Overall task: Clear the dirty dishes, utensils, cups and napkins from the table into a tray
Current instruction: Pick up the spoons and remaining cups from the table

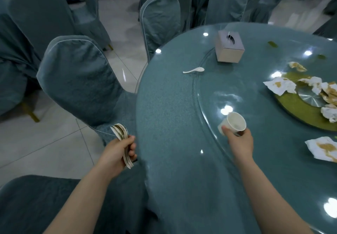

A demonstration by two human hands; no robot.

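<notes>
Covered chairs [82, 80] ring the round surface [173, 124]. At its near left edge, the right hand [240, 140] grips a paper cup [234, 124] tilted on its side; the left hand [116, 151], off the edge, holds stacked plates [123, 142] upright. Cup collection is underway; the spoon [194, 70] and napkins [280, 86] probably follow.

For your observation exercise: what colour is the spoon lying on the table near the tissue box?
White. The spoon shows plainly in the head view, against the teal table.
</notes>
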